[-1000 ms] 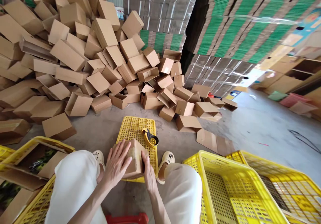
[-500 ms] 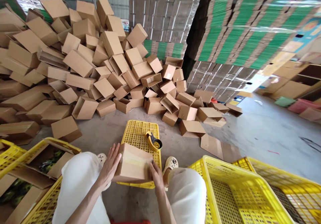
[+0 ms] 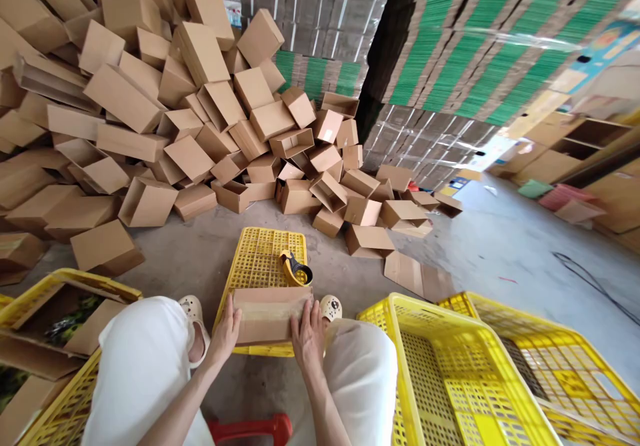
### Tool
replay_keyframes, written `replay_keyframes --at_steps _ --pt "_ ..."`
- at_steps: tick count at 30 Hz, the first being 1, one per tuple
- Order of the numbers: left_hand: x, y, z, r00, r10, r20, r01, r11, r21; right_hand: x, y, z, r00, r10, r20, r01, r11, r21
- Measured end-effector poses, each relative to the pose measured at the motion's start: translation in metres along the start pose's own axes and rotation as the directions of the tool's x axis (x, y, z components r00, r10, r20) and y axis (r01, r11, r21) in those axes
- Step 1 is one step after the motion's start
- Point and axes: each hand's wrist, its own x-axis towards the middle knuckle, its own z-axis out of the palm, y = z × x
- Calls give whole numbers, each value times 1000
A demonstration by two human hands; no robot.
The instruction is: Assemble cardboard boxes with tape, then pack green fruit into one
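At far left, a yellow crate (image 3: 65,403) holds open boxes (image 3: 95,329). The left hand (image 3: 226,331), its grip unclosed and fingers straight, rests along the left end of a taped carton (image 3: 265,316), on or just over the middle crate (image 3: 257,253). Beyond lies a tape dispenser (image 3: 289,269). The right hand (image 3: 307,339), grip likewise unclosed, lies flat against the carton's right end. Farther right stand yellow baskets (image 3: 465,353).

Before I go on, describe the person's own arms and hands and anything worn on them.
The left hand and the right hand are bare, with no gloves and no ring to be seen. Both forearms are uncovered as far as the view reaches: no sleeve, watch or bracelet shows.
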Motion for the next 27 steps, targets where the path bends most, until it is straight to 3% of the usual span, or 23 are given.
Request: replay_keyframes --at_steps 4,8,12,14,17,20,23,25,27 --pt "-7 7 20 997 53 -47 -45 987 152 -13 -21 10 994 -100 50 104 992 -69" --pt "-15 22 41 958 264 114 -285 926 249 -31 -48 29 940 -307 148 313 950 -14" --pt "-14 27 46 935 320 151 -351 897 270 -28 -52 27 913 -361 192 364 931 17" --pt "-11 22 38 945 297 139 -324 907 269 -17 -41 18 946 -287 148 288 957 14" --pt "-6 10 22 982 172 80 -186 956 228 2 -16 4 997 -81 3 81 996 46" --pt "-6 1 7 998 46 43 -52 986 159 14 7 -2 999 23 -43 -13 974 228" --pt "-7 -1 -1 996 -20 82 12 996 90 18 21 -2 985 170 -12 -151 902 405" --pt "-8 1 -4 992 -42 115 36 998 48 18 26 -4 964 265 28 -249 855 456" --pt "-9 2 -7 991 -51 127 47 998 34 18 27 -7 956 288 58 -280 833 476"
